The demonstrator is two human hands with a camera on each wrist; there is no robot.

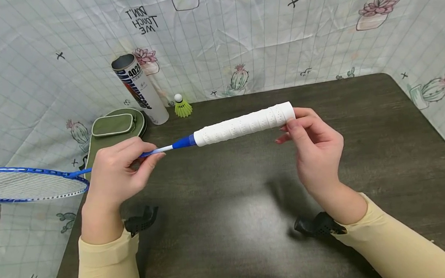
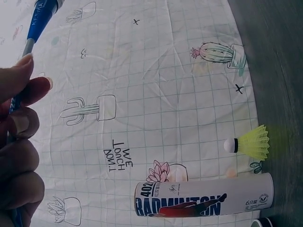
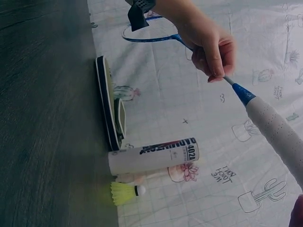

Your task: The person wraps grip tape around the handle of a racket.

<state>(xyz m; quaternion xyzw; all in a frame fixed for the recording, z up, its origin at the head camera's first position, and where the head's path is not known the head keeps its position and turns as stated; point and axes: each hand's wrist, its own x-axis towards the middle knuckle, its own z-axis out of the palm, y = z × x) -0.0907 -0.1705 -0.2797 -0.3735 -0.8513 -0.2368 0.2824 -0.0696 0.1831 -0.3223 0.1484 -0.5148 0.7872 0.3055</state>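
Cactus-printed cloth [image 1: 239, 33] hangs behind a dark wooden table [image 1: 378, 147], and I hold a badminton racket [image 1: 240, 124] in the air above it, between my two hands. Its blue-framed head [image 1: 28, 182] sticks out past my left hand, beyond the table's edge. Beyond my left knuckles lies a green racket cover [image 1: 112, 126], with a shuttlecock tube [image 1: 140, 88] standing just behind it and a yellow shuttlecock [image 1: 183, 107] beside the tube. My left hand [image 1: 114, 170] pinches the thin shaft just below the blue collar; my right hand [image 1: 313, 147] curls its fingertips round the butt end of the white-wrapped handle. I judge the racket light and stiff, its shaft slim and probably slick, so the perforated wrap is the surer place to grip.
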